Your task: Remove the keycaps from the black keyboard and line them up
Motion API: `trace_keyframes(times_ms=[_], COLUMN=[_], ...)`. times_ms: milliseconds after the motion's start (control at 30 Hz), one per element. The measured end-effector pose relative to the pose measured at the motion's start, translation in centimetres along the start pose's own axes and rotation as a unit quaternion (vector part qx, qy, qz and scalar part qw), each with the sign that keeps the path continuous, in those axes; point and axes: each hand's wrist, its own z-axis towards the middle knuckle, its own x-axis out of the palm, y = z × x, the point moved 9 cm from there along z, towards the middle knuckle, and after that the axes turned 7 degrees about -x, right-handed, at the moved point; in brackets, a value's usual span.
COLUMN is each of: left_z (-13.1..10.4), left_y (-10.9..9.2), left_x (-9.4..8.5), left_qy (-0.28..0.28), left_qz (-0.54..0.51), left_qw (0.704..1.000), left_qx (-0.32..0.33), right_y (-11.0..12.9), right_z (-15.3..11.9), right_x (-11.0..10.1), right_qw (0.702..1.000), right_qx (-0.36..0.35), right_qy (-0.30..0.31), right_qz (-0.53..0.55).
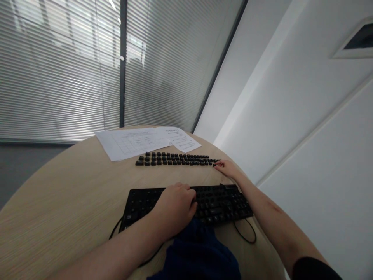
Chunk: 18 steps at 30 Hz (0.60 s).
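A black keyboard [215,204] lies on the round wooden table, with bare spots showing among its keys. My left hand [178,204] rests on the middle of it, fingers curled; what they hold, if anything, is hidden. Beyond the keyboard, loose black keycaps [170,158] are laid out in several rows. At the right end of those rows, my right hand [225,168] has its fingertips pinched on a small black keycap [215,165] at the table surface.
White printed sheets [136,140] lie behind the keycaps. A black cable [247,238] loops out at the keyboard's near right, and another part shows at its left. Dark blue cloth [201,252] is at the near edge. The wooden table [72,182] has a curved edge.
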Motion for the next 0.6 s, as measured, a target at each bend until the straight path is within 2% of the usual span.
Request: trace_keyframes(times_ms=[200,400,600], left_z=[-0.1,0.1,0.3], left_y=[-0.2,0.0,0.1], left_x=[0.8,1.4,1.4], left_qy=[0.026,0.041,0.051], left_qz=[0.009,0.009,0.006], left_qw=[1.000,0.999,0.999], left_qx=[0.000,-0.007,-0.017], right_y=[-1.0,-0.4,-0.1], right_z=[0.5,0.1,0.2], right_x=[0.3,-0.3,-0.4], right_qw=[1.000,0.997,0.995], right_qx=[-0.005,-0.022,-0.042], right_qy=[-0.023,-0.073,-0.081], right_qz=[0.014,0.028,0.040])
